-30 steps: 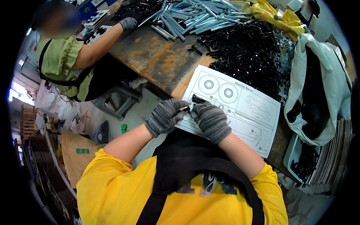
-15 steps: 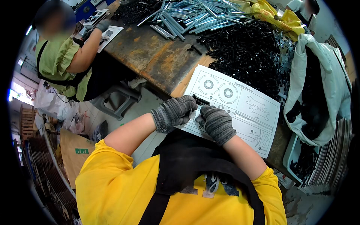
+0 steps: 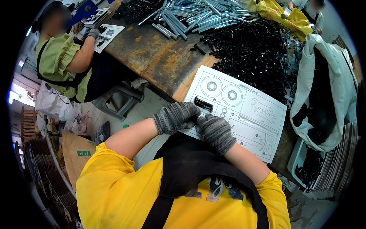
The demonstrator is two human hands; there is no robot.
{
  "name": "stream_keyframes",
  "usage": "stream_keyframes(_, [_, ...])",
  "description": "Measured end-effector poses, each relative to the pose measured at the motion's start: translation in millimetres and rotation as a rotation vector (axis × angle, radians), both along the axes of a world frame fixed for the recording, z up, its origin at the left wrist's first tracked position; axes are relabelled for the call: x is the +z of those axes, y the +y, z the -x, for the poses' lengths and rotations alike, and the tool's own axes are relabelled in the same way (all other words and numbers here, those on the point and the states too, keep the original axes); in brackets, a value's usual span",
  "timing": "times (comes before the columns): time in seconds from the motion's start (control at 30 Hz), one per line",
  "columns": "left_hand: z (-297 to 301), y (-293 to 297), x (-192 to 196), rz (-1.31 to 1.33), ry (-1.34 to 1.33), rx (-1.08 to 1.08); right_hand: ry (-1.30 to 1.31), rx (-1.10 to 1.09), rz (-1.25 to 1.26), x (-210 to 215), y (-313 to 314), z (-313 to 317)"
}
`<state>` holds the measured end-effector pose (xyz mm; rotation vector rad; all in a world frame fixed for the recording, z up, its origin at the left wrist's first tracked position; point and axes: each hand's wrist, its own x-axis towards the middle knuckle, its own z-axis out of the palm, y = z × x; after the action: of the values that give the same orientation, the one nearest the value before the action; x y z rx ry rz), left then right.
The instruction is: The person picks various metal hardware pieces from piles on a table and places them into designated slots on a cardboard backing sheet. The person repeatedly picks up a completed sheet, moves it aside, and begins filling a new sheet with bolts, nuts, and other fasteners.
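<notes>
A white sheet (image 3: 248,103) printed with line drawings of hardware lies at the table's near corner. On its left part rests a small group of black bolts (image 3: 203,104). My left hand (image 3: 176,117), in a grey knitted glove, is closed just below the bolts at the sheet's left edge. My right hand (image 3: 216,131), gloved alike, lies over the lower part of the sheet with its fingers bent together. The fingertips of both hands meet around something small and dark, mostly hidden by the gloves.
A heap of black bolts (image 3: 248,51) spreads beyond the sheet, with silvery metal tubes (image 3: 202,19) behind it. To the right stand an open white sack (image 3: 335,87) and a pale blue bin (image 3: 292,162) of black parts. A co-worker (image 3: 57,57) sits at the left.
The black bolts that were at my fingers now lie on the sheet. My hands have shifted slightly toward me and closer together. The co-worker's hand has moved left.
</notes>
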<state>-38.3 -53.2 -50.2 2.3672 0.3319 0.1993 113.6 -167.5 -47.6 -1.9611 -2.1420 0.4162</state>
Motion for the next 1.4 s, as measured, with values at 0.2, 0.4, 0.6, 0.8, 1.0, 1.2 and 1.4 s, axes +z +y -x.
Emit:
stream_keyframes(0.2, [1,-6,3,0.066,-0.023,0.06,0.056,0.027,-0.02,2,-3,-7])
stream_keyframes(0.4, [-3,-7,-3,-0.074,-0.077,0.041,0.152,0.079,-0.045,9,-10,-17])
stream_keyframes(0.6, [-4,2,13,-0.148,-0.122,0.112,0.362,0.082,-0.129,25,-31,-51])
stream_keyframes(0.8, [-22,119,-6,-0.209,-0.174,0.656,0.402,0.141,-0.319,26,-47,-87])
stream_keyframes(1.0, [-30,311,-76,0.453,-0.364,1.227,0.611,-0.049,-0.071,32,-55,-94])
stream_keyframes(1.2, [-61,284,-22,-0.463,0.395,1.082,0.652,-0.346,-0.024,19,-79,-102])
stream_keyframes(1.4, [-19,324,-69,-0.461,0.453,1.17,0.461,-0.312,-0.245,34,-84,-129])
